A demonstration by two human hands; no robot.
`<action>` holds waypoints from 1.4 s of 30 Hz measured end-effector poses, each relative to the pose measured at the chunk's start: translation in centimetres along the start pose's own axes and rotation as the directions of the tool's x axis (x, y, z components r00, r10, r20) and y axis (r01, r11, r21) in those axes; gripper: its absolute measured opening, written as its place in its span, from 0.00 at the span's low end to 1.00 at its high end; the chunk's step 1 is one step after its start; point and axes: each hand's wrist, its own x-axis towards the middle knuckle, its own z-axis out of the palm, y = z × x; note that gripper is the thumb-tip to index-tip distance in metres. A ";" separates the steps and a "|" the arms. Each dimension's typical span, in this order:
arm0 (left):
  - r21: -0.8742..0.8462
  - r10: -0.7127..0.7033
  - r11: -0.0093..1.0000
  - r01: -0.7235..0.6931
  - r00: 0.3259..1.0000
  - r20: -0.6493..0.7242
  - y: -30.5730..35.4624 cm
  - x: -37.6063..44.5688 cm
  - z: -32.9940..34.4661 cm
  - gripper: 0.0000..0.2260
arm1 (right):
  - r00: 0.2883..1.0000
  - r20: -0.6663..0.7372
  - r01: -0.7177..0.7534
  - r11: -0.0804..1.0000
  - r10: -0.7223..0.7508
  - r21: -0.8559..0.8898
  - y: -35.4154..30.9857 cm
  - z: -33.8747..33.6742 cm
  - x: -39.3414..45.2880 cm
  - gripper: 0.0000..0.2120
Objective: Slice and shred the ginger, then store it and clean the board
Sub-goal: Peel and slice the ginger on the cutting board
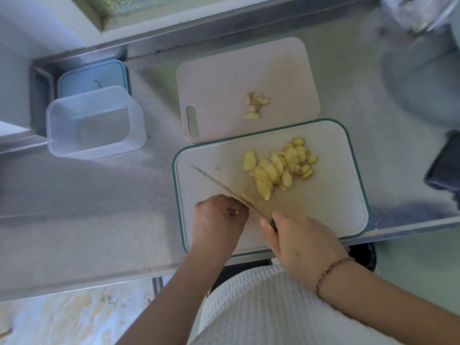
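Right hand [296, 240] grips knife [224, 188] handle | left hand [219, 217] pinches small ginger piece at blade | pale yellow ginger slices [278, 168] piled on teal-rimmed board [343, 195]

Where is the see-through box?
In the head view, the see-through box stands open on the metal counter, far left of the two cutting boards, right in front of its blue lid.

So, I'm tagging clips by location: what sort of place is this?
Most likely a kitchen prep counter: a stainless steel worktop, a cutting board with ginger slices, and a knife in the right hand.
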 end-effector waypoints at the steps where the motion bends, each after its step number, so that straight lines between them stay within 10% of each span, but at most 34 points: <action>1: -0.004 -0.010 1.000 0.010 1.000 0.016 0.0 0.1 -0.1 0.09 | 1.000 0.013 -0.004 1.000 0.004 -0.006 0.5 0.0 -0.5 0.16; 20: -0.016 -0.056 0.998 0.056 0.998 -0.023 -0.1 -0.2 0.3 0.06 | 0.998 0.030 -0.053 0.998 0.054 -0.029 3.0 1.8 -0.9 0.15; 30: -0.109 -0.103 0.989 0.104 0.995 0.013 0.3 -1.0 0.2 0.05 | 0.992 -0.118 0.081 0.911 -0.036 0.403 2.0 -1.3 6.3 0.25; 42: -0.136 -0.023 0.991 0.012 0.996 -0.082 -0.2 -1.9 1.0 0.07 | 0.980 -0.185 0.141 0.904 -0.070 0.404 1.8 -0.5 2.0 0.17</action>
